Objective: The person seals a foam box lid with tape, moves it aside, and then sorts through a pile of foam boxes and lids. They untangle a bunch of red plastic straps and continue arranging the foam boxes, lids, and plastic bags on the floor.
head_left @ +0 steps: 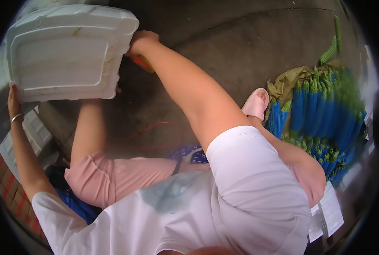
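A white foam box (62,59) with a raised rim and brown smudges is held up in front of me, at the upper left. My left hand (14,103), with a silver bangle at the wrist, is closed on its left edge. At its right corner, my right hand (143,41) grips the side, its fingers partly hidden behind the foam. An orange and yellow object (145,64) shows under my right hand, too little visible to name.
On the right, several bitter melons (313,87) in blue net sleeves lie by brown paper (285,81). My foot in a pink slipper (256,104) is beside them. More white foam boxes (35,129) stand at left. A red cord (162,123) lies on the floor.
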{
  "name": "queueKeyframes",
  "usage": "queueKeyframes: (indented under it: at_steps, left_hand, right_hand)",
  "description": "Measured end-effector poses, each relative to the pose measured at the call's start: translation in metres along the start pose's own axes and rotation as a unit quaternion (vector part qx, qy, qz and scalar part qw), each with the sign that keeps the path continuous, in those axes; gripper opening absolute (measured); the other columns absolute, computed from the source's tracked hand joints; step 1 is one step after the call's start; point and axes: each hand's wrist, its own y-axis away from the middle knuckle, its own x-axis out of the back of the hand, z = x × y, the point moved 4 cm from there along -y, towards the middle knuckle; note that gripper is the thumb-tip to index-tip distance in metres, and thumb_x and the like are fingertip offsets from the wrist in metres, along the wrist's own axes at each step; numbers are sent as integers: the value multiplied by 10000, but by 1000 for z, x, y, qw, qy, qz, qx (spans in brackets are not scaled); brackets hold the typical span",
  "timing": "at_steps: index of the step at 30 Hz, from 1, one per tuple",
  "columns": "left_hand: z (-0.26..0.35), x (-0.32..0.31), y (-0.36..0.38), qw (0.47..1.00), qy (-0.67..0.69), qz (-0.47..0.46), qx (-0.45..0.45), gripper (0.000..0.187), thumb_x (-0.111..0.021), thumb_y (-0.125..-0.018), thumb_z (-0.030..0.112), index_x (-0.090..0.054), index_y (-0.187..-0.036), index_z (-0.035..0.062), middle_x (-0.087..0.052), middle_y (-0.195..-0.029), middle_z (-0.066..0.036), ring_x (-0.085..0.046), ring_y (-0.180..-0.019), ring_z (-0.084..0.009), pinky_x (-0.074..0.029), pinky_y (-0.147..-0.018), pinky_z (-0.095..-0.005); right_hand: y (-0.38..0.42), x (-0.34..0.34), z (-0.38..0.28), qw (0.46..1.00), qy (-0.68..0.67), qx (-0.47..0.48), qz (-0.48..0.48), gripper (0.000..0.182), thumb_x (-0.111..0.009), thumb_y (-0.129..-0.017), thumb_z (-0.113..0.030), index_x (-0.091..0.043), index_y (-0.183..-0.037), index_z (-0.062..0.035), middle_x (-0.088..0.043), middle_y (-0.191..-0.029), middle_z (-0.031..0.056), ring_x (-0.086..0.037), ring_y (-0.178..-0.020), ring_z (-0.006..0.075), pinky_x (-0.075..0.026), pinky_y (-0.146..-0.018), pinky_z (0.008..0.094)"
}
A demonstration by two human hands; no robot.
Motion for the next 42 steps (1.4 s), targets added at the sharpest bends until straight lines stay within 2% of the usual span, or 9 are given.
queueKeyframes:
  at_steps: [5, 19, 21, 23, 26, 33, 35, 38, 42]
  left_hand:
    - [0, 4, -5, 1000, 6, -9, 4, 600, -587, -867, 529, -564, -1236, 57, -580, -1156, -11, -522, -1065, -131, -389, -928, -273]
    - [-15, 1, -10, 999, 16, -37, 7, 672, -579, -861, 548, -510, -1304, 47, -545, -1240, -41, -490, -1139, -165, -360, -979, -304]
    - [-14, -3, 1, 1000, 21, 20, 5, 678, -572, -865, 548, -497, -1311, 44, -541, -1247, -46, -490, -1148, -164, -361, -984, -305]
    - [-20, -6, 2, 999, 23, 43, 5, 678, -572, -867, 544, -489, -1317, 43, -536, -1256, -46, -493, -1150, -160, -364, -982, -301]
    - [-27, -12, 20, 997, 70, 24, 11, 671, -584, -866, 531, -498, -1312, 37, -551, -1245, -46, -512, -1128, -149, -373, -973, -286]
    - [48, -73, 73, 972, 96, 0, -214, 486, -630, -905, 252, -499, -1325, 46, -573, -1227, -50, -521, -1109, -115, -397, -939, -226]
    - [101, -105, 131, 953, 131, -78, -263, 489, -621, -907, 222, -478, -1340, 43, -556, -1268, -73, -510, -1148, -137, -388, -963, -239]
    - [176, -147, 225, 884, -100, 9, -456, 554, -625, -848, 141, -430, -1358, 43, -470, -1361, -132, -412, -1281, -242, -281, -1069, -374]
    - [221, -223, 334, 812, -221, -4, -540, 598, -627, -763, 194, -448, -1315, 49, -427, -1387, -152, -323, -1344, -315, -190, -1112, -474]
  right_hand:
    - [3, 6, -3, 999, -25, 12, 25, 185, -627, -786, -372, -703, -811, -205, -687, -728, -65, -669, -775, 92, -501, -669, 263]
    - [-1, 0, -6, 1000, -3, -7, 26, 294, -624, -755, -342, -708, -1007, -216, -680, -1066, -4, -652, -992, 167, -519, -776, 299]
    - [-17, 4, -9, 988, 48, -57, 132, 231, -609, -778, -376, -710, -966, -288, -702, -807, -28, -676, -807, 116, -526, -692, 274]
    - [-18, 9, -2, 995, 20, -30, 88, 286, -638, -750, -425, -698, -1010, -320, -698, -778, -38, -677, -807, 115, -532, -730, 287]
    - [40, 35, 25, 991, 52, 20, 120, 548, -646, -679, -468, -644, -1169, -223, -695, -995, 73, -663, -911, 251, -526, -780, 355]
    - [240, 96, 96, 828, -10, 211, 520, 659, -770, -638, -224, -573, -1266, -194, -592, -856, 72, -607, -723, 212, -503, -667, 307]
    - [280, 93, 75, 763, 12, 318, 563, 759, -795, -566, -96, -553, -1283, -159, -580, -871, 91, -589, -721, 209, -494, -613, 290]
    - [338, 84, 34, 700, 64, 412, 580, 827, -807, -518, -60, -535, -1294, -138, -567, -898, 108, -581, -722, 217, -488, -594, 291]
    - [400, 70, 10, 685, 81, 439, 576, 859, -824, -484, -81, -535, -1289, -155, -557, -931, 106, -584, -727, 219, -488, -582, 291]
